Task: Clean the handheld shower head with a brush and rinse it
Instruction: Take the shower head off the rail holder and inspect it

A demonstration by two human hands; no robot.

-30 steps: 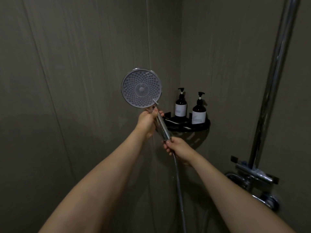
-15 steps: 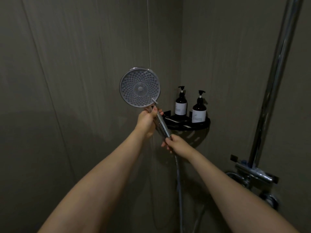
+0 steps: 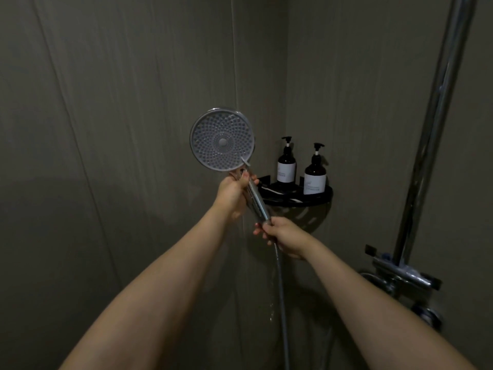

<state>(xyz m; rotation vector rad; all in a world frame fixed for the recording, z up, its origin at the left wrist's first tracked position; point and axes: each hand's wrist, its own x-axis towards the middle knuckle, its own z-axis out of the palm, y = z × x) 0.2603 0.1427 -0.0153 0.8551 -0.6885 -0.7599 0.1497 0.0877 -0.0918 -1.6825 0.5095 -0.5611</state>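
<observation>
Shower head [image 3: 222, 139] is held up in front of the wall corner, spray face turned toward the camera, up and left of the corner shelf [image 3: 298, 198].

Left hand [image 3: 234, 193] is clenched round the top of the handle [image 3: 257, 202], just under the round face. Right hand [image 3: 285, 236] grips the bottom of the handle, right where the hose [image 3: 280, 289] joins; fingers curl round the fitting. Hose hangs straight down from there and runs out of the bottom of the view.

Key relation: the handle's long axis runs diagonally, from the right hand low and right of the shelf's left edge, up and left to the face. The face sits above and left of both hands; the left hand is the nearer one, almost touching its rim. The right hand is well below it.

No brush is visible anywhere. The shelf carries two dark pump bottles [image 3: 286, 166] and some flat items I can't identify.

My read: scrubbing hasn't started, or a tool still has to be fetched. One hand must let go to take a brush. The right is the one to free, since the left already controls the face angle. Risk is the head swinging on the hose weight with one grip.

Mixer valve [image 3: 400, 273] and riser pipe [image 3: 437, 124] sit right of the shelf.
</observation>
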